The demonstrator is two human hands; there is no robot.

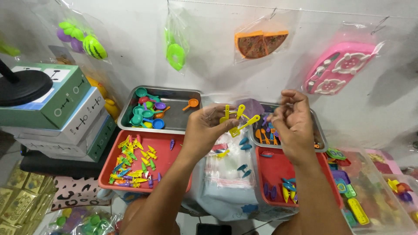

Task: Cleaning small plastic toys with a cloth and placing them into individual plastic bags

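left hand (204, 130) pinches a fan of yellow toy utensils (238, 119) above a stack of clear bags (226, 167); right hand (292, 124) curls shut beside them (on what, hidden); sorting looks early; red trays (167, 159) remain full of pieces.

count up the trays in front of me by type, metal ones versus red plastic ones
Metal trays: 2, the left one with toy spoons and the right one behind the right hand.
Red plastic trays: 2, left and right.
Total: 4
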